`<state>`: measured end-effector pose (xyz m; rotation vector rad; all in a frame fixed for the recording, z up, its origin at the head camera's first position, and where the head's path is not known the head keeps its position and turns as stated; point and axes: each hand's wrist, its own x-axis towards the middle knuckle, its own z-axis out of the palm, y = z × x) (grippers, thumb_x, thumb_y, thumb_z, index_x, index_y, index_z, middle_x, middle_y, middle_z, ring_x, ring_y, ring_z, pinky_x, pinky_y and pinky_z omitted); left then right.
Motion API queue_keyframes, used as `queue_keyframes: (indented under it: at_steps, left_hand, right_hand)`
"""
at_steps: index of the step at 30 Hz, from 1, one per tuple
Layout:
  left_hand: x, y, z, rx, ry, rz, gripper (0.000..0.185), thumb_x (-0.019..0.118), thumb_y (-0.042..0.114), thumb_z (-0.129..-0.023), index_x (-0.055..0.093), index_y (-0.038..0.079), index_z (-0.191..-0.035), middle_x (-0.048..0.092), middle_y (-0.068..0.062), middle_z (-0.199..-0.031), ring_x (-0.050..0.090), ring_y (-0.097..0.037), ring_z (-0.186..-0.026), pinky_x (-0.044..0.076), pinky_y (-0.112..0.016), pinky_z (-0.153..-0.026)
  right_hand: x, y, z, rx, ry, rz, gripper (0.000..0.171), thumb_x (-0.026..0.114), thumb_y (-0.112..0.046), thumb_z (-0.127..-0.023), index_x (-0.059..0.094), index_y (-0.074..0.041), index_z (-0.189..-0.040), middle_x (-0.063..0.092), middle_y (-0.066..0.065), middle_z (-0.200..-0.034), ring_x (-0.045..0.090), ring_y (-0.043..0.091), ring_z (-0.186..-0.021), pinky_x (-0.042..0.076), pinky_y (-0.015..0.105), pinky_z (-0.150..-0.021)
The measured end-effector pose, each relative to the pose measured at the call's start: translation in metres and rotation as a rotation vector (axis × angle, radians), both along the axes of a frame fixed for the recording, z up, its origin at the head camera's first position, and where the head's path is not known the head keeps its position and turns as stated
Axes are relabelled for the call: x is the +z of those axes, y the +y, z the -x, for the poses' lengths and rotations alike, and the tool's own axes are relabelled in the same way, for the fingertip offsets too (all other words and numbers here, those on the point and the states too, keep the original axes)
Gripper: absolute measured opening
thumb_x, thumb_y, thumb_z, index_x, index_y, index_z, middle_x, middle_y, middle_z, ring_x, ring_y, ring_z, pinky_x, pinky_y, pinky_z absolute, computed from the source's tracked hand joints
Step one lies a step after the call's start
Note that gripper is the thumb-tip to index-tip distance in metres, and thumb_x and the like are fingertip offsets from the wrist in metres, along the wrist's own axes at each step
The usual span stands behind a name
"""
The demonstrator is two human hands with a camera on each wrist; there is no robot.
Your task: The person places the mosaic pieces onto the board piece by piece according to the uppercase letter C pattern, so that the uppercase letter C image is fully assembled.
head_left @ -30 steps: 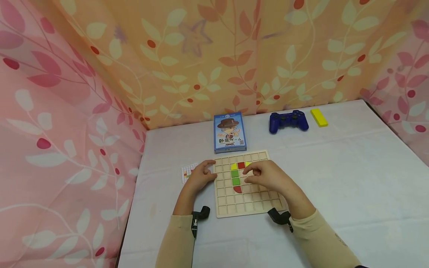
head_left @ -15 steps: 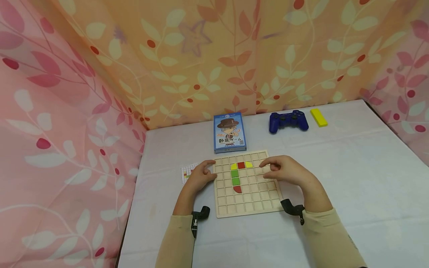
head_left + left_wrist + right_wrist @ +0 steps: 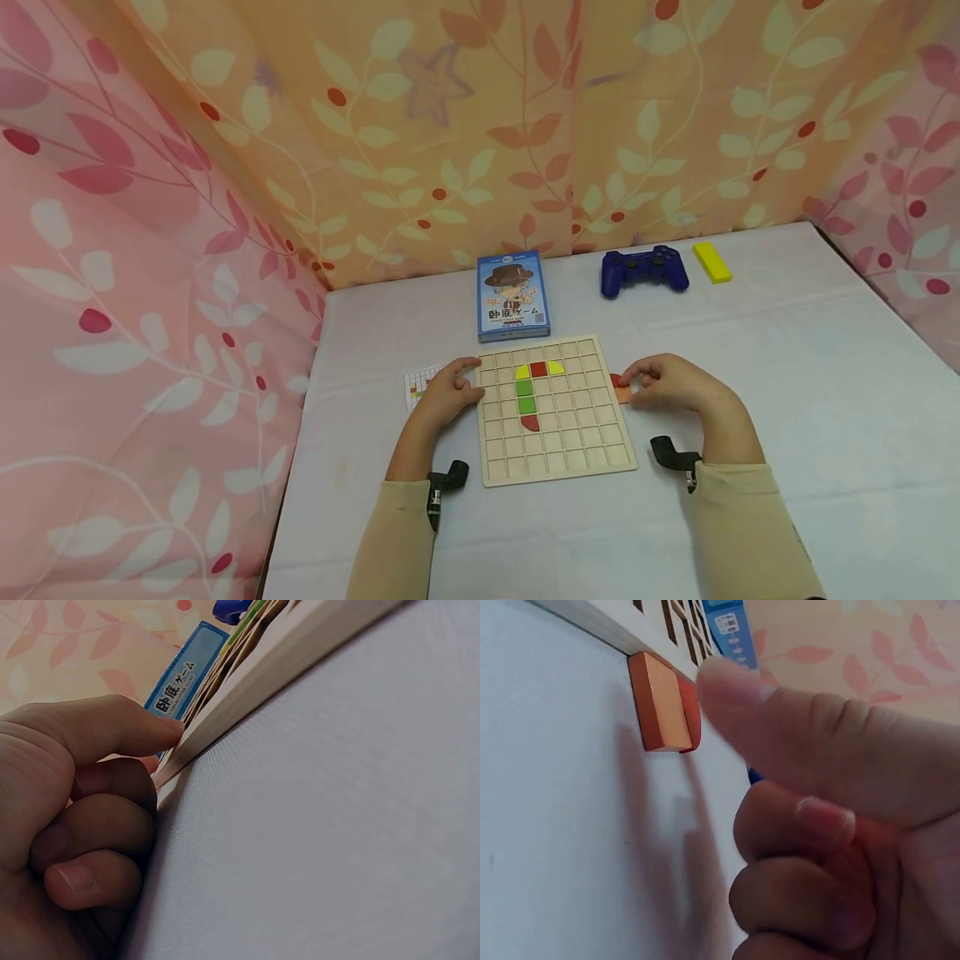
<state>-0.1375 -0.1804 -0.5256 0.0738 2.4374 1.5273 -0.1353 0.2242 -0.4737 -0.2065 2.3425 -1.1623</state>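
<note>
A wooden grid board [image 3: 573, 437] lies mid-table with yellow quarter-round tiles, a red square tile [image 3: 538, 369], green tiles [image 3: 524, 388] and a red quarter-round tile [image 3: 529, 423] set in it. At its left edge, my left hand [image 3: 448, 393] holds the side with thumb and forefinger set apart; the left wrist view shows the thumb [image 3: 131, 729] on the edge and the other fingers curled. Beyond the right edge, my right hand [image 3: 671, 385] is over an orange block [image 3: 660, 705] and a red piece [image 3: 690, 712]. Its thumb stands apart from them; the forefinger is hidden in the right wrist view.
Partly under the left hand is a small pattern card [image 3: 415, 390]. A blue game box [image 3: 513, 296] lies behind the board. Further right at the back are a blue game controller [image 3: 645, 271] and a yellow block [image 3: 712, 262]. Patterned cloth surrounds the table.
My right hand has moved right, off the middle of the board to the pieces beyond its right edge, which now show. The left hand has stayed at the left edge.
</note>
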Motion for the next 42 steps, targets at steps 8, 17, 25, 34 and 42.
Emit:
queue_keyframes:
  at_steps: [8,17,25,34,42]
  left_hand:
    - [0.0001,-0.0001,-0.0001,0.004,0.000,0.012,0.056,0.075,0.014,-0.091,0.056,0.012,-0.144,0.050,0.004,-0.060,0.040,-0.010,-0.051,0.035,-0.029,-0.055]
    - [0.0018,0.0008,-0.0001,0.004,0.004,0.017,0.057,0.075,0.014,-0.091,0.056,0.012,-0.144,0.050,0.004,-0.059,0.040,-0.010,-0.050,0.035,-0.028,-0.055]
    - [0.0015,0.0009,-0.0004,0.013,-0.002,0.009,0.056,0.076,0.015,-0.090,0.057,0.013,-0.143,0.049,0.004,-0.059,0.039,-0.010,-0.050,0.034,-0.029,-0.054]
    - [0.0014,0.0009,-0.0003,0.017,-0.013,0.023,0.056,0.076,0.015,-0.091,0.057,0.014,-0.144,0.050,0.004,-0.060,0.040,-0.010,-0.051,0.035,-0.029,-0.056]
    - [0.0021,0.0013,-0.0004,0.014,-0.007,0.022,0.056,0.076,0.015,-0.091,0.057,0.014,-0.143,0.051,0.004,-0.061,0.041,-0.010,-0.051,0.034,-0.029,-0.055]
  right_hand:
    - [-0.0029,-0.0025,-0.0018,-0.013,0.001,0.000,0.031,0.081,-0.002,-0.080,0.071,-0.001,-0.110,0.048,0.002,-0.075,0.045,0.019,-0.072,0.034,0.031,-0.065]
    - [-0.0031,-0.0038,-0.0012,-0.034,0.011,-0.060,0.026,0.083,-0.003,-0.077,0.070,-0.002,-0.100,0.047,0.002,-0.073,0.045,0.019,-0.070,0.035,0.034,-0.065]
    - [0.0003,-0.0020,-0.0020,-0.038,0.007,-0.139,0.030,0.083,-0.009,-0.079,0.067,-0.004,-0.104,0.047,0.003,-0.076,0.046,0.022,-0.074,0.035,0.037,-0.068]
    - [-0.0007,-0.0044,-0.0028,-0.011,0.015,-0.180,0.031,0.085,-0.013,-0.077,0.067,-0.006,-0.101,0.050,0.003,-0.077,0.048,0.022,-0.076,0.035,0.037,-0.070]
    - [-0.0004,-0.0052,-0.0027,0.011,0.081,-0.223,0.026,0.083,-0.018,-0.080,0.068,-0.008,-0.098,0.052,0.003,-0.077,0.048,0.023,-0.077,0.036,0.038,-0.070]
